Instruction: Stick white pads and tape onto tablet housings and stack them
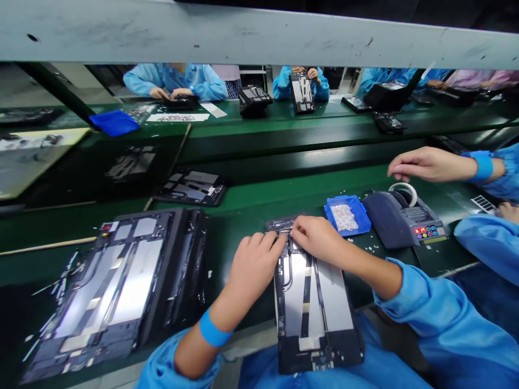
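While both hands are working at the far end of an opened tablet chassis (312,302), the left hand (255,267) is curling its fingers down onto the top edge, thumb and fingertips pressed together on the frame. The right hand (318,237) is meeting it from the other side, fingers bunched as if pinching something small against the same edge; what sits between them is too small to tell. The chassis is lying lengthwise under both wrists, its near end overhanging the bench toward the lap, its silver inner plates exposed. Just beyond the right hand a small blue tray (347,215) of pale bits is sitting, and past that a tape dispenser (403,219) over which a neighbour's hand (421,163) is hovering. Off to the left hand's outer side a stack of open chassis (117,286) is waiting. Judging by that, this unit's top edge is mid-work, with more units left.
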A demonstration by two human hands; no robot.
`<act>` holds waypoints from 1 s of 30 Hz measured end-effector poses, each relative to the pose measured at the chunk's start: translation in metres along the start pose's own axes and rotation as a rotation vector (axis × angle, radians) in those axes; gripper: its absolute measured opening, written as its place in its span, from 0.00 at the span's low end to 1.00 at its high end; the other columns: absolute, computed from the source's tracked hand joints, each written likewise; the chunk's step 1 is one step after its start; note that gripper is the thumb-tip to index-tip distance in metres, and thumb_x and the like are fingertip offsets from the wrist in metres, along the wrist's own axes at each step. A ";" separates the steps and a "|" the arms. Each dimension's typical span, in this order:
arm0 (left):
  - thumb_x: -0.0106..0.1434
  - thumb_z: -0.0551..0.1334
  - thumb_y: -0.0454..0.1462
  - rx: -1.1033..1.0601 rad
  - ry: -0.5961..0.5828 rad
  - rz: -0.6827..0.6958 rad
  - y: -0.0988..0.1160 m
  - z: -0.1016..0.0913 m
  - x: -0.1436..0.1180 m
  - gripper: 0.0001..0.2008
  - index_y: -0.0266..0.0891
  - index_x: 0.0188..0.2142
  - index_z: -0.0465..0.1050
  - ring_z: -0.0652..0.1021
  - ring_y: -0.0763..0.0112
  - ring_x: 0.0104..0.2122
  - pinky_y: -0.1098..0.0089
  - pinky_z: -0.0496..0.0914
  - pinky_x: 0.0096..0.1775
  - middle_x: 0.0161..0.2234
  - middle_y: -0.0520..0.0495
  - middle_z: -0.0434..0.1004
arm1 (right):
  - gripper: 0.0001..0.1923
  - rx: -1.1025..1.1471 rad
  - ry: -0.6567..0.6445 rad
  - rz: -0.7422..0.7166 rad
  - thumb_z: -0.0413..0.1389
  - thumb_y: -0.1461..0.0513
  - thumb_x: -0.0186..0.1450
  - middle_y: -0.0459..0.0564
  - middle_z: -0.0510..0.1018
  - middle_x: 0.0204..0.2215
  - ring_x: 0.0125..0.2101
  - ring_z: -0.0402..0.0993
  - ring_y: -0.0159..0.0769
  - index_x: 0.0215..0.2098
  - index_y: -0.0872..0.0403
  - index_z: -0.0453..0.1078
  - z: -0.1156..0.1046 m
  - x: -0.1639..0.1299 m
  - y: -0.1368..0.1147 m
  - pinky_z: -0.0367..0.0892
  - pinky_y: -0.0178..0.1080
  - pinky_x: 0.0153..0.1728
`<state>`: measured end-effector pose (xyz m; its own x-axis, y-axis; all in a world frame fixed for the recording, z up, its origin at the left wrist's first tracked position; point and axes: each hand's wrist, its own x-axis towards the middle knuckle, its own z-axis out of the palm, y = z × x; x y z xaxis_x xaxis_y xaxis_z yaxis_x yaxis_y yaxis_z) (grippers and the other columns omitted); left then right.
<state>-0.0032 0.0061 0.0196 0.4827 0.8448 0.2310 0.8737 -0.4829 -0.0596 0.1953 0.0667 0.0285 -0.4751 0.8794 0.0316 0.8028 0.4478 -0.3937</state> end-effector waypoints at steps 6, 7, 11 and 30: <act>0.71 0.57 0.32 -0.123 -0.055 -0.023 -0.008 0.000 0.006 0.15 0.43 0.52 0.78 0.76 0.57 0.41 0.59 0.68 0.38 0.46 0.42 0.82 | 0.20 -0.140 0.079 -0.370 0.51 0.66 0.75 0.53 0.77 0.41 0.39 0.69 0.39 0.63 0.50 0.70 0.021 -0.035 0.020 0.67 0.39 0.41; 0.71 0.57 0.31 -0.174 -0.057 -0.038 -0.012 0.001 0.007 0.15 0.44 0.51 0.79 0.77 0.57 0.41 0.59 0.69 0.39 0.47 0.43 0.82 | 0.21 -0.173 0.073 -0.395 0.51 0.67 0.75 0.53 0.76 0.41 0.39 0.68 0.40 0.64 0.50 0.69 0.022 -0.036 0.018 0.67 0.39 0.40; 0.69 0.54 0.29 -0.350 0.006 -0.119 -0.026 0.004 0.016 0.17 0.43 0.49 0.79 0.78 0.59 0.44 0.58 0.71 0.48 0.46 0.44 0.82 | 0.21 -0.291 0.032 -0.445 0.50 0.68 0.74 0.57 0.75 0.42 0.42 0.69 0.43 0.64 0.57 0.68 0.018 -0.031 0.005 0.69 0.40 0.38; 0.58 0.61 0.47 -0.901 -0.066 -0.601 -0.026 0.013 0.038 0.17 0.39 0.39 0.79 0.81 0.59 0.37 0.62 0.74 0.41 0.40 0.44 0.83 | 0.15 0.147 0.027 0.233 0.50 0.59 0.75 0.57 0.85 0.41 0.44 0.80 0.41 0.42 0.56 0.78 -0.014 -0.040 0.049 0.67 0.37 0.46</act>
<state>-0.0065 0.0533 0.0168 0.0169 0.9974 -0.0699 0.6154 0.0447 0.7869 0.2590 0.0557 0.0208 -0.2724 0.9608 -0.0517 0.8274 0.2064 -0.5224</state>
